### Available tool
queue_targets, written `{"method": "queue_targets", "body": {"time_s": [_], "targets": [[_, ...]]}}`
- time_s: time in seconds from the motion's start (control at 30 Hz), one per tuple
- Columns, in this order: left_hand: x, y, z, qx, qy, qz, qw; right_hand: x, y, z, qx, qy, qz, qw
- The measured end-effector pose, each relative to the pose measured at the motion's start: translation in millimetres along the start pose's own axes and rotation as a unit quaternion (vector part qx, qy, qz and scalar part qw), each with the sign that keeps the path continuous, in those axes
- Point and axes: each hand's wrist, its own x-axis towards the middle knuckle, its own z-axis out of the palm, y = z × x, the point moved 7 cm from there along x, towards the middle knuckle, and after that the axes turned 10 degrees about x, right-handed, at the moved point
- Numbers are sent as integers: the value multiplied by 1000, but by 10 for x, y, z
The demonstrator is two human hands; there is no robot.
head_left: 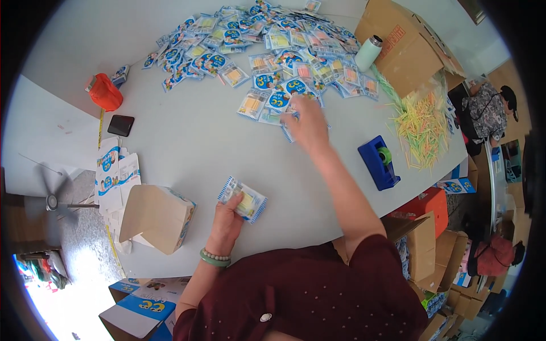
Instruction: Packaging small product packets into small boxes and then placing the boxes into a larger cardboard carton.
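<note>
My left hand (226, 219), with a bead bracelet and a green bangle on its wrist, is closed on a small stack of clear-and-blue packets (250, 206) with pale yellow contents. It hangs over the near part of the table. Farther off, my right hand (310, 126) reaches over the near edge of a big heap of the same kind of packets (233, 38). Its curled fingers are over loose packets (278, 100) there; motion blurs them, so I cannot make out whether they grip one. Pink, yellow and orange contents show through several packets.
An opened carton (156, 219) and flat printed cartons (114, 173) lie at left, near a phone (120, 125) and an orange pouch (104, 92). At right are a blue tape dispenser (378, 162), thin yellow-green sticks (422, 131), a bottle (368, 53) and a cardboard box (401, 48). Another person (486, 111) sits beyond.
</note>
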Motion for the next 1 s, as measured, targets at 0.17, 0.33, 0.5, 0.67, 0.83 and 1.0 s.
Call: {"method": "queue_targets", "body": {"time_s": [0.17, 0.33, 0.5, 0.67, 0.83, 1.0], "targets": [[-28, -89, -132, -61, -48, -10, 997, 336, 780, 197, -117, -28, 117, 986], [-267, 42, -465, -4, 35, -16, 999, -512, -73, 621, -154, -153, -87, 972], [-376, 133, -583, 21, 93, 9, 995, -1185, -505, 474, -97, -194, -111, 970], [-285, 44, -783, -38, 86, -1, 996, -1192, -537, 333, 3, -185, -43, 982], [-117, 276, -977, -116, 47, -35, 991, -1138, -600, 464, -47, -181, -65, 980], [-75, 415, -1011, -160, 44, 3, 986, -1144, -690, 430, -67, -153, -80, 983]]}}
